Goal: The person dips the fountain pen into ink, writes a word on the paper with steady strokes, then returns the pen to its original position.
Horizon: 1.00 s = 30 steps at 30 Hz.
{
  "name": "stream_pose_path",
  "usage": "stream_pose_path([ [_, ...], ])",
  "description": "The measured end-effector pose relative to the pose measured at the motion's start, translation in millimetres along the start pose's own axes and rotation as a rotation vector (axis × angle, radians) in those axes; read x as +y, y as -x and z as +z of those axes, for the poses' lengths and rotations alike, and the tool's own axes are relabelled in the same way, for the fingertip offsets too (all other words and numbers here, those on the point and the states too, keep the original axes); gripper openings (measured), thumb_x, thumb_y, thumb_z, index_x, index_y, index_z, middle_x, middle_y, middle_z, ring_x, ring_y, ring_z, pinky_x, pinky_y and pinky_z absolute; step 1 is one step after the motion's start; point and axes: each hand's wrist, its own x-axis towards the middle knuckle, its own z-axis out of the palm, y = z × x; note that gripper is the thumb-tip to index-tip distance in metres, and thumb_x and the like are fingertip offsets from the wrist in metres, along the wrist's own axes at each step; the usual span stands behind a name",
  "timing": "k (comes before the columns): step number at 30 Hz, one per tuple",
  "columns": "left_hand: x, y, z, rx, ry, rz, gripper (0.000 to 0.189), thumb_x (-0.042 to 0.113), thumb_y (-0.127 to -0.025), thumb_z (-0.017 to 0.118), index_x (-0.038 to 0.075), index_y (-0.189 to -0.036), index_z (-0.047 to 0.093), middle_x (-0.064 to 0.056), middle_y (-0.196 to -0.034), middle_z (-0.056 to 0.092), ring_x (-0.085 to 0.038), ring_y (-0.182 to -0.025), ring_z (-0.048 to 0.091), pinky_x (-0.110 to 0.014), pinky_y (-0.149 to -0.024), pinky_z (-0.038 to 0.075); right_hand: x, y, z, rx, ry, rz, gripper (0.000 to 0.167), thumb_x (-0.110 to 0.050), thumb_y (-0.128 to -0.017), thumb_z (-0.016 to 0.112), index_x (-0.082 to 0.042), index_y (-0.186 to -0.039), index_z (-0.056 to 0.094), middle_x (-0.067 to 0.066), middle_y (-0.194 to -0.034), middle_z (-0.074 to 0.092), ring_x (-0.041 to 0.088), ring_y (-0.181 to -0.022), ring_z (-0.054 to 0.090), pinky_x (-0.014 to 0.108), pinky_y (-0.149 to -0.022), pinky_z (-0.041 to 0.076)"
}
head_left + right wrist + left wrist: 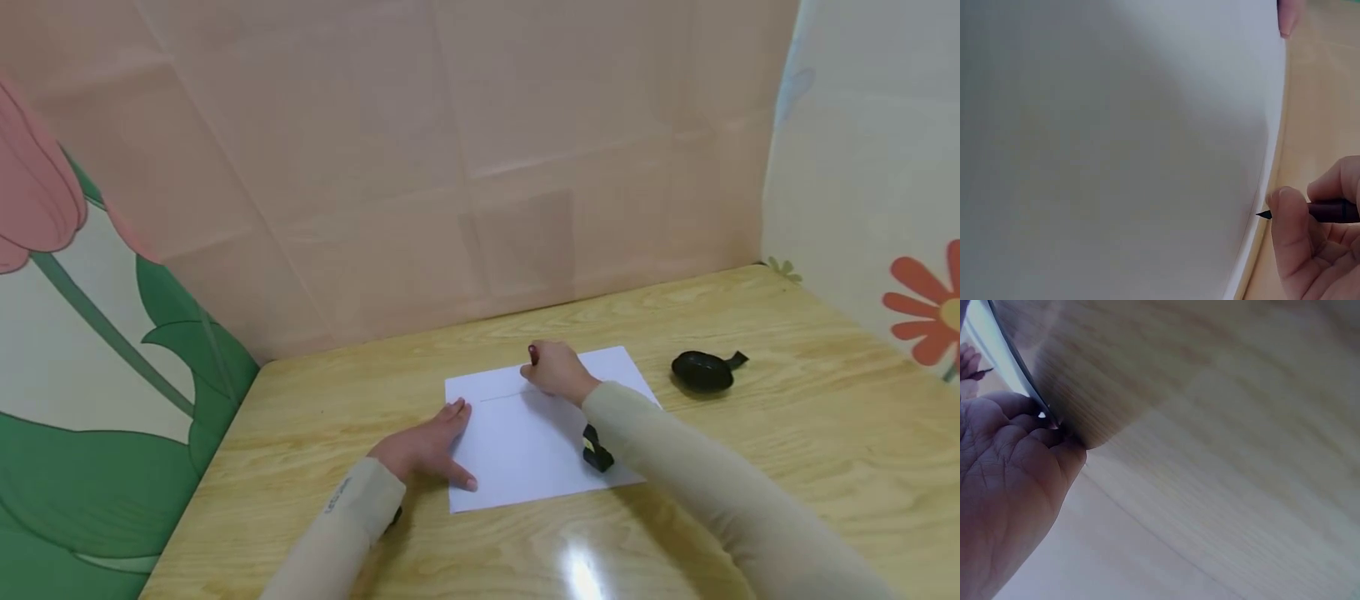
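Okay, right fingers (1290,222) are pinching the pen (1337,212); left fingers (453,411), thumb (462,477) apart, are resting on the paper (525,454). If they're pressing too lightly, I'm risking a slip skewing the line (498,398).

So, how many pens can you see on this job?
1. The dark pen is pinched in the right hand, over the upper part of the white paper. Another could be hidden behind the sleeves or under the paper.
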Motion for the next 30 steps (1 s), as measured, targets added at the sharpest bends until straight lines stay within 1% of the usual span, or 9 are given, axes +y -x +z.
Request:
stream_pose_path([
  [4, -0.9, -1.2, -0.2, 0.007, -0.019, 0.006, 0.114, 0.048, -0.068, 0.077, 0.006, -0.149, 0.01, -0.008, -0.156, 0.0, -0.023, -0.143, 0.0, -0.039, -0.115, 0.012, -2, 1.7, -3, -0.03, -0.037, 0.013, 0.022, -0.017, -0.086, 0.06, -0.01, -0.071, 0.044, 0.002, -0.057, 0.049, 0.014, -0.046, 0.05, 0.023, -0.043, 0.037],
  [10, 2.2, -0.5, -2.5, -0.001, -0.02, 0.0, 0.113, 0.047, -0.068, 0.078, 0.006, -0.149, 0.011, -0.008, -0.157, 0.001, -0.023, -0.143, 0.001, -0.04, -0.115, 0.012, -2, 5.1, -4, -0.042, -0.022, 0.01, 0.019, -0.018, -0.085, 0.061, -0.008, -0.074, 0.048, 0.004, -0.059, 0.052, 0.014, -0.048, 0.051, 0.023, -0.044, 0.039],
  [13, 3.7, -0.2, -3.2, -0.009, -0.022, -0.01, 0.113, 0.048, -0.068, 0.078, 0.007, -0.149, 0.01, -0.007, -0.157, 0.001, -0.022, -0.143, 0.001, -0.039, -0.115, 0.012, -2, 6.7, -3, -0.046, -0.011, 0.005, 0.02, -0.019, -0.085, 0.061, -0.008, -0.074, 0.049, 0.004, -0.058, 0.052, 0.014, -0.047, 0.051, 0.024, -0.045, 0.039],
  [17, 4.2, -0.5, -3.3, -0.014, -0.031, -0.021, 0.114, 0.049, -0.068, 0.077, 0.008, -0.149, 0.009, -0.007, -0.157, 0.0, -0.021, -0.143, 0.0, -0.039, -0.115, 0.012, -2, 8.6, -3, -0.068, -0.019, 0.009, 0.02, -0.02, -0.086, 0.06, -0.008, -0.074, 0.049, 0.004, -0.057, 0.052, 0.015, -0.047, 0.05, 0.024, -0.046, 0.039],
  [22, 4.4, -0.8, -3.4, -0.015, -0.034, -0.029, 0.114, 0.05, -0.067, 0.077, 0.008, -0.149, 0.01, -0.007, -0.157, 0.0, -0.021, -0.143, 0.0, -0.039, -0.115, 0.011, -4, 12.3, -3, -0.102, -0.036, 0.017, 0.018, -0.02, -0.086, 0.061, -0.007, -0.078, 0.051, 0.005, -0.06, 0.054, 0.016, -0.049, 0.052, 0.025, -0.047, 0.041],
  [27, 4.4, -0.5, -3.4, -0.015, -0.037, -0.027, 0.114, 0.049, -0.068, 0.077, 0.007, -0.149, 0.01, -0.008, -0.156, 0.001, -0.022, -0.143, 0.001, -0.038, -0.115, 0.011, -6, 15.7, -1, -0.123, -0.057, 0.027, 0.017, -0.02, -0.086, 0.062, -0.007, -0.081, 0.052, 0.006, -0.062, 0.055, 0.017, -0.05, 0.052, 0.026, -0.047, 0.041],
  [30, 4.8, 0.5, -3.7, -0.016, -0.035, -0.025, 0.114, 0.048, -0.068, 0.077, 0.006, -0.149, 0.01, -0.009, -0.156, 0.001, -0.022, -0.143, 0.001, -0.039, -0.115, 0.011, -6, 16.5, 0, -0.128, -0.053, 0.023, 0.018, -0.021, -0.086, 0.062, -0.008, -0.081, 0.051, 0.006, -0.061, 0.055, 0.016, -0.049, 0.052, 0.026, -0.047, 0.041],
])
